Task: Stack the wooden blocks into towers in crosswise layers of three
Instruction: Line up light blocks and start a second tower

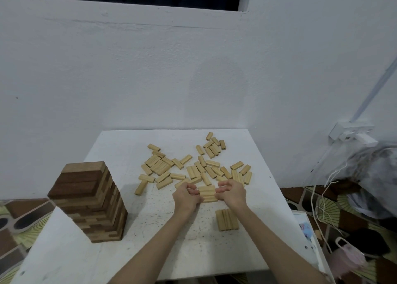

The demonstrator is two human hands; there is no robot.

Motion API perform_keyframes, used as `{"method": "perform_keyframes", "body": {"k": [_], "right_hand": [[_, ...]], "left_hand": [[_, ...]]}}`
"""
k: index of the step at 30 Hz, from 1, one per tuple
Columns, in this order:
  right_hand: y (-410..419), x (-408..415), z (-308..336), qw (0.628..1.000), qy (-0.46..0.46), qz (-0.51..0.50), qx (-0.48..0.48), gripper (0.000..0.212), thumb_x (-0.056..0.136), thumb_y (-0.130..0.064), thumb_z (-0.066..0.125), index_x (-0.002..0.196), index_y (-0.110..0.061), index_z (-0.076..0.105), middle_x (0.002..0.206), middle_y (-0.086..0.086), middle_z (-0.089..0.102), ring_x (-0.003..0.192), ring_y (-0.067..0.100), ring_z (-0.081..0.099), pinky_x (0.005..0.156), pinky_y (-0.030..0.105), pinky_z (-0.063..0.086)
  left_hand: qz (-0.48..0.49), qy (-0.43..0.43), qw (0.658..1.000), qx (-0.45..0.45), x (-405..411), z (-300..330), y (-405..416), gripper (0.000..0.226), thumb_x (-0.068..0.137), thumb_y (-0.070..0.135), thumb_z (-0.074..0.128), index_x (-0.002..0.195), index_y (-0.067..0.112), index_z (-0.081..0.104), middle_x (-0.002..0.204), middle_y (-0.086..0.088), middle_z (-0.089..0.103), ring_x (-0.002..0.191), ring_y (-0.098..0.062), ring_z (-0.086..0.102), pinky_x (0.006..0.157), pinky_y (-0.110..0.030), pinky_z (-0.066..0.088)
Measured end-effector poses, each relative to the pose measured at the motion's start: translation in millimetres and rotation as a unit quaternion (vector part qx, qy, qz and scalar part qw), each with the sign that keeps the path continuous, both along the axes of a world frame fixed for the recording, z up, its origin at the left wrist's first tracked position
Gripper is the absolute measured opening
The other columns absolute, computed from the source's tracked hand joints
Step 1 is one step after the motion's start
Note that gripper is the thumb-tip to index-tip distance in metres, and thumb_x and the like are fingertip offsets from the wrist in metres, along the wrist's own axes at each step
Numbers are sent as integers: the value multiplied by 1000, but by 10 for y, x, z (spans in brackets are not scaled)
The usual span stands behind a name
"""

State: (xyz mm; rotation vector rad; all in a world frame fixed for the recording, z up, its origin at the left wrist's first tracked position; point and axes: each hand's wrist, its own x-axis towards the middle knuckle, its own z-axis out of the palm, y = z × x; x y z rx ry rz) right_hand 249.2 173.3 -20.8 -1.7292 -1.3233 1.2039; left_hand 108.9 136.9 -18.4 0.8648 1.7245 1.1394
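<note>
A small set of three light wooden blocks lies side by side at the middle of the white table. My left hand holds its left end, fingers behind and thumb in front. My right hand holds its right end the same way. A flat layer of light blocks lies on the table just right of and nearer than my hands. Several loose light blocks are scattered behind the hands. A tall tower of darker blocks in crosswise layers stands at the left.
A white wall rises right behind the table. Off the table's right edge are a socket with a plugged-in cable, a bag and a face mask on the patterned floor. A white board leans at the right edge.
</note>
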Motion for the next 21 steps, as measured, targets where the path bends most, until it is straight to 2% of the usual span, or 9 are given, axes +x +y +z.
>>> {"method": "perform_keyframes", "body": {"k": [4,7,11,13,15,18,21], "right_hand": [[-2,19,16,1000,5,-2,-4,31,71,8,75,93,-11,65,82,2,70,83,18,67,83,37,56],[-15,44,45,1000,4,-1,1,31,71,7,75,95,-10,65,81,1,70,80,17,67,81,34,56],[-36,88,126,1000,12,-2,9,30,71,8,75,94,-10,64,81,2,70,75,14,66,63,22,52],[-54,118,173,1000,13,-2,14,29,72,7,75,92,-11,64,81,2,70,73,14,65,57,21,50],[-80,154,214,1000,14,-3,17,28,72,6,75,91,-12,65,81,2,71,74,17,66,60,29,55],[-133,207,265,1000,23,-6,18,29,71,8,75,90,-11,65,82,5,71,77,21,68,73,40,59],[-205,277,322,999,28,-8,28,30,70,10,75,91,-9,65,80,7,71,75,21,67,72,34,59]], "left_hand": [[1,3,1000,-3,17,12,-13,33,66,-10,76,88,7,59,75,-2,62,75,-16,61,50,-10,46],[6,-17,1000,0,38,41,-34,33,66,-14,74,89,4,59,76,-6,62,71,-16,60,45,-10,46],[18,-68,997,12,89,122,-68,34,64,-26,66,86,-2,57,75,-12,56,66,-18,56,48,-18,51],[13,-58,998,18,106,174,-90,34,66,-26,65,88,-3,57,72,-8,53,64,-16,54,45,-13,48],[-11,-19,999,25,108,197,-95,34,65,-19,72,90,0,58,72,-3,55,69,-17,57,47,-10,48],[-31,5,999,19,120,235,-115,37,62,-10,79,90,4,58,76,-3,60,76,-18,61,65,-24,56],[-38,8,999,14,159,273,-169,37,63,-9,79,90,5,58,81,-7,63,80,-22,64,73,-35,58]]}}
